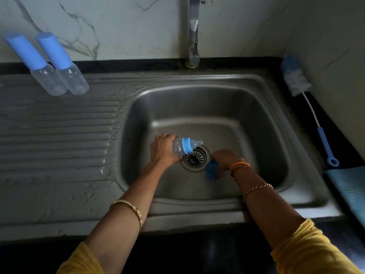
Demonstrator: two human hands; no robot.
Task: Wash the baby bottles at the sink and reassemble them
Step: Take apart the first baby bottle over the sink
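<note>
Head view: left hand (163, 150) grips a bottle (182, 147), right hand (225, 160) its blue cap (211, 169), over the drain (194, 159).

Dimly lit, colours muted. Soft glare on the faucet (193, 32) beyond the hands and on the sink (207, 91) rim. Deep shadow beneath the forearms. Wide-angle bending at the edges; slight motion blur around the right hand (224, 160).

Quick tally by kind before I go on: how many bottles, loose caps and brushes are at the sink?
Capped bottles on the drainboard: 2
Uncapped bottle in left hand: 1
Loose blue cap in right hand: 1
Bottle brush: 1
Total: 5
</note>
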